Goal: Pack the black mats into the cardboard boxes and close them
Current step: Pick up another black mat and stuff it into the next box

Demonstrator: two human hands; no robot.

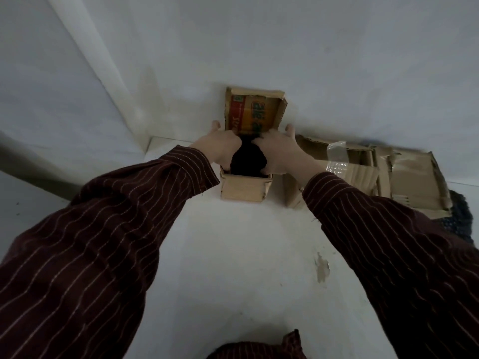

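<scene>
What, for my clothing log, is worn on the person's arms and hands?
The left sleeve and right sleeve are long, dark maroon with thin pale wavy stripes, and cuffed. The left hand and right hand are bare, with no gloves.

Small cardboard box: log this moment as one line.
left hand, right hand: hold black mat; partly in small box; lid: open; second box: right

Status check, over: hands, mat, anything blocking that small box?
Left hand and right hand grip the black mat, partly inside the small box. Lid flap stands open. Nothing blocking; bigger taped box sits alongside, right.
</scene>
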